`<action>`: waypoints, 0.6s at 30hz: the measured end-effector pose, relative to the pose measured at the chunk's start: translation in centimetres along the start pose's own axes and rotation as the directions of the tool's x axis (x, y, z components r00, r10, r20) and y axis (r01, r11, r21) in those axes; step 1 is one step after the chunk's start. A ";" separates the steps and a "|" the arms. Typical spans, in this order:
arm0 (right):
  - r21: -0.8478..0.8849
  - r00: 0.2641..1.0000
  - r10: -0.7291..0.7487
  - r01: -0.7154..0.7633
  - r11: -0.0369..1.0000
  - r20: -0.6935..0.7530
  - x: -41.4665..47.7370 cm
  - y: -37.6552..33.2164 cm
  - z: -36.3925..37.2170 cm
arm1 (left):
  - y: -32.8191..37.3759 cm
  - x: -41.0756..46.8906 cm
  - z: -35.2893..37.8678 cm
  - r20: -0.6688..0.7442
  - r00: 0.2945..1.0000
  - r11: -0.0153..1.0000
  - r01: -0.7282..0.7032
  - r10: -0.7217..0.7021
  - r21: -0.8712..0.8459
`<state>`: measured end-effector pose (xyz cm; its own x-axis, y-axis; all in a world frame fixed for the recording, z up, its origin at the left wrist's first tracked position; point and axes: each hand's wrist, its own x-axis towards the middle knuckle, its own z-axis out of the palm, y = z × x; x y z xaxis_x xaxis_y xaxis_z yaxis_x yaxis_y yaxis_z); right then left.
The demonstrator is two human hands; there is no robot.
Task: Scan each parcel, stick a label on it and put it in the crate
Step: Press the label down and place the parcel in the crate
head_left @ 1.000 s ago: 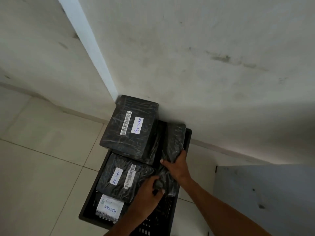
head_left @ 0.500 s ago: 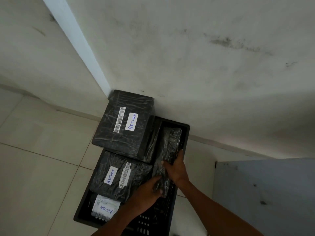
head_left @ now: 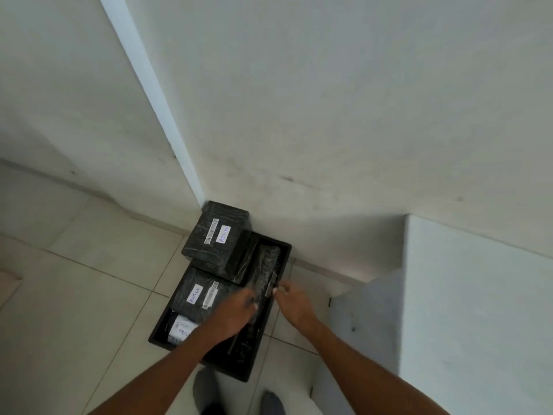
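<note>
Over the crate [head_left: 232, 371], left hand [head_left: 236, 314] and right hand [head_left: 296, 302] flank the parcel [head_left: 267, 265], grips released.

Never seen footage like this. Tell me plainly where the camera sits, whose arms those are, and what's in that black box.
No machine here: a person wears a camera on the head, looking down, so the arms coming in from below are their own. The left hand and right hand reach into a black crate on a tiled floor in a wall corner. It holds black-wrapped parcels: a big parcel resting on top at the far end and a second parcel nearer, each with a barcode and a RETURN label, and a third parcel with a white label, partly covered. Both hands are at a slim parcel standing on edge along the crate's right side; blur hides whether they grip it.
</note>
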<state>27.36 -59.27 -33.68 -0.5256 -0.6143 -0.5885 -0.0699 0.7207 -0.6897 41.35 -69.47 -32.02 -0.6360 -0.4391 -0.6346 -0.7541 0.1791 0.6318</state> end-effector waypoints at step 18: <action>-0.042 0.968 -0.175 0.170 0.984 -0.180 -27.2 9.0 -24.5 | 21.7 -19.6 15.2 -0.021 0.979 0.973 -0.199 0.203 0.116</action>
<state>20.29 -28.22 -13.52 -0.6494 -0.6629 -0.3728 -0.1944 0.6186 -0.7613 35.01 -43.58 -12.62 -0.7721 -0.4122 -0.4837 -0.6262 0.3640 0.6895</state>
